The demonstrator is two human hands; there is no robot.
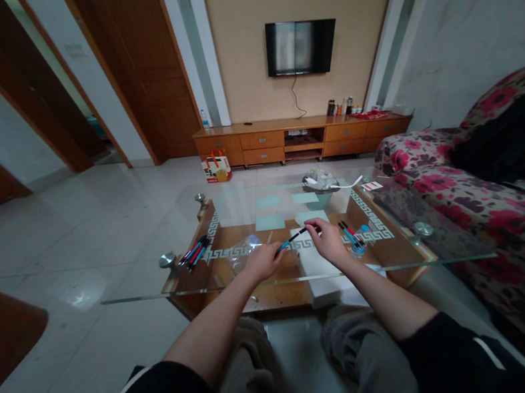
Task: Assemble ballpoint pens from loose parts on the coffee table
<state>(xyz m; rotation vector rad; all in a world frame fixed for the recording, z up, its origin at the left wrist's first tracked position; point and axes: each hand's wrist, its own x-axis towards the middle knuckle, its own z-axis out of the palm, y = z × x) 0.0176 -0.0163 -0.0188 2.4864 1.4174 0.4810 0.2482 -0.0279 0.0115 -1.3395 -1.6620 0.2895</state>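
Observation:
Over the glass coffee table (pixel 227 284), a blue and black pen (pixel 291 240) is held between my two hands. My left hand (pixel 264 261) is closed around the blue end. The fingers of my right hand (pixel 325 238) pinch the dark opposite end; whether a cap or the barrel is under them is too small to tell. To the left lies a pile of several blue, red and black pens (pixel 194 253). Just right of my right hand, several more pens (pixel 350 234) lean by a small round blue object (pixel 358 249).
Clear plastic wrapping (pixel 246 248) lies left of centre on the glass. Farther back sits a basket (pixel 318 199) with plastic in it, and a red and white card (pixel 372 186) is near the right edge. A flowered sofa (pixel 513 206) borders the table's right side.

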